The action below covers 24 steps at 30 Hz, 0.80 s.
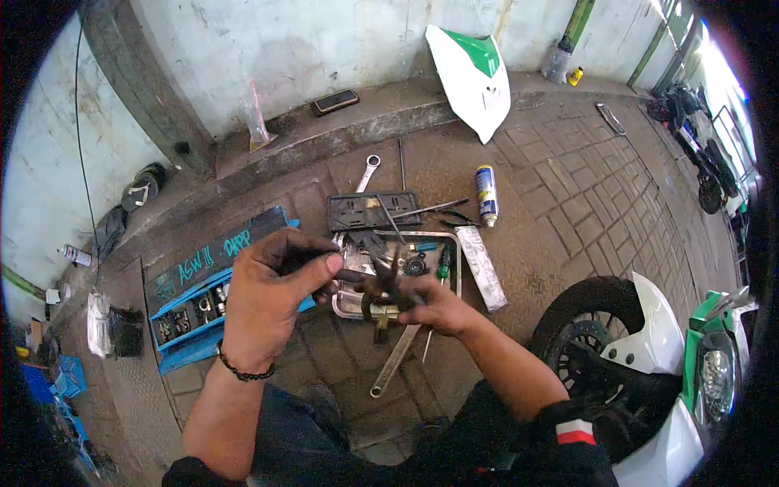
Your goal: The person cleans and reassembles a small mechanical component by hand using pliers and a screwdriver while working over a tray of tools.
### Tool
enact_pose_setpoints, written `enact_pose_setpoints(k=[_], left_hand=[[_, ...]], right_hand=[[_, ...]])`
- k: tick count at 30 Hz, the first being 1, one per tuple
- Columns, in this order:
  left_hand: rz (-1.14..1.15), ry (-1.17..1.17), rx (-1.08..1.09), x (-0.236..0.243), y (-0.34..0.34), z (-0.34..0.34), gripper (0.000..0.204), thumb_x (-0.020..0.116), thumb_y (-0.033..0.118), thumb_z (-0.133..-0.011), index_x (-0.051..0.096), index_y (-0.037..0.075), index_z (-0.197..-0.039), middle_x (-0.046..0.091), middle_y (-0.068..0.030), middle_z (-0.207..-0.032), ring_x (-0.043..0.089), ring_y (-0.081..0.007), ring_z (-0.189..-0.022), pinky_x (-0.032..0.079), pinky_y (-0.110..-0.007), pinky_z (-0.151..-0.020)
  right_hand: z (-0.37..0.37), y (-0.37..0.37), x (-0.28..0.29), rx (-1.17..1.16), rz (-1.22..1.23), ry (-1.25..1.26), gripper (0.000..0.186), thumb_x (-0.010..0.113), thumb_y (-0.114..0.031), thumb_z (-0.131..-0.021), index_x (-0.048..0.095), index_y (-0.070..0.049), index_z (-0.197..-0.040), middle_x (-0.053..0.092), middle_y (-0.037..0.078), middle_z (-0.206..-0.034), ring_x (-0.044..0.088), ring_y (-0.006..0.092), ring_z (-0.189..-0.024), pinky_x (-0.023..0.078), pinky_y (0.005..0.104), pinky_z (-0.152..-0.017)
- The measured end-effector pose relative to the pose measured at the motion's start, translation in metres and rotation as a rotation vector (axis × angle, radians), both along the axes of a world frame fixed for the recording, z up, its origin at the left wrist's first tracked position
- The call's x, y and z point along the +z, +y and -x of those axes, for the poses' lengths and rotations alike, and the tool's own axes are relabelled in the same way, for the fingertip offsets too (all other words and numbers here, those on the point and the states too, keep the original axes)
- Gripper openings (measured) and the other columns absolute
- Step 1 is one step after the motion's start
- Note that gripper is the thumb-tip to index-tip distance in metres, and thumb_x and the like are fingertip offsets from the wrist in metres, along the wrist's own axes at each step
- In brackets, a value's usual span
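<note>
My left hand [272, 288], with a beaded bracelet at the wrist, pinches a short dark rod-like piece [350, 276] between thumb and fingers. My right hand [438, 307] is closed round a dark, greasy metal part [380, 292] with several prongs. The rod meets the metal part or passes just in front of it; I cannot tell which. Both hands are raised over a metal tray [456, 268] that holds small parts and a green-handled screwdriver [444, 261]. Much of the tray is hidden behind my hands.
Left stands a blue toolbox [187, 353] with sockets. Ahead lie a black tool case [345, 213], a ring spanner [367, 173] and a spray can [487, 195]. A large spanner [395, 361] lies below my hands. A motorbike's front wheel [596, 312] is close on the right.
</note>
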<state>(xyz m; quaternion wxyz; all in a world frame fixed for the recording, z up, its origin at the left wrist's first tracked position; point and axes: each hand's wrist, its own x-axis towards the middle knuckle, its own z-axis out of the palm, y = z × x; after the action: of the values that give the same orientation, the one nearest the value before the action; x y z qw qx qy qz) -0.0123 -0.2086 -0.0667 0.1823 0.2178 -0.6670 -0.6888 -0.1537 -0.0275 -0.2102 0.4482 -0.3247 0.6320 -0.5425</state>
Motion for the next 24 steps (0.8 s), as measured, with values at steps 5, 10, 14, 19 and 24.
enact_pose_setpoints(k=[5,10,14,19,24], left_hand=[[-0.014,-0.031,0.028,0.0,0.017,0.011,0.021,0.071,0.008,-0.078,0.065,-0.005,-0.094,0.066,-0.0079,-0.081,0.062,-0.014,-0.069,0.05,-0.025,-0.062],[0.008,-0.016,0.075,-0.003,0.033,0.019,0.017,0.072,0.005,-0.077,0.065,-0.005,-0.09,0.066,-0.0081,-0.082,0.064,-0.0146,-0.072,0.051,-0.026,-0.067],[0.117,0.013,0.138,-0.01,0.042,0.027,0.014,0.072,0.004,-0.076,0.065,-0.003,-0.086,0.066,-0.0076,-0.081,0.063,-0.0134,-0.072,0.051,-0.026,-0.067],[0.13,0.015,0.167,-0.01,0.055,0.038,0.013,0.073,0.003,-0.076,0.064,-0.002,-0.084,0.066,-0.0067,-0.08,0.061,-0.0119,-0.072,0.05,-0.025,-0.067],[0.181,-0.012,0.191,-0.014,0.065,0.045,0.013,0.072,0.002,-0.076,0.061,-0.001,-0.082,0.065,-0.0063,-0.079,0.061,-0.0116,-0.071,0.05,-0.026,-0.067]], right_hand=[[0.001,0.019,0.072,-0.061,0.101,0.579,0.031,0.068,-0.009,-0.075,0.055,0.0,-0.102,0.053,0.019,-0.112,0.056,0.0313,-0.096,0.045,0.0373,-0.083],[-0.004,0.042,0.079,-0.245,0.06,1.138,0.028,0.068,-0.018,-0.069,0.057,-0.002,-0.09,0.049,0.017,-0.116,0.049,0.0363,-0.104,0.04,0.0452,-0.087],[-0.004,0.057,0.091,-0.351,-0.023,1.387,0.034,0.07,-0.019,-0.062,0.059,-0.002,-0.09,0.049,0.016,-0.118,0.047,0.0346,-0.108,0.039,0.0469,-0.086],[0.002,0.068,0.093,-0.402,-0.037,1.534,0.043,0.068,-0.015,-0.057,0.059,-0.001,-0.097,0.05,0.015,-0.118,0.05,0.0344,-0.101,0.038,0.0465,-0.081],[0.009,0.073,0.084,-0.409,-0.03,1.572,0.041,0.067,-0.017,-0.057,0.061,-0.002,-0.095,0.05,0.014,-0.119,0.05,0.0325,-0.098,0.038,0.0466,-0.078]])
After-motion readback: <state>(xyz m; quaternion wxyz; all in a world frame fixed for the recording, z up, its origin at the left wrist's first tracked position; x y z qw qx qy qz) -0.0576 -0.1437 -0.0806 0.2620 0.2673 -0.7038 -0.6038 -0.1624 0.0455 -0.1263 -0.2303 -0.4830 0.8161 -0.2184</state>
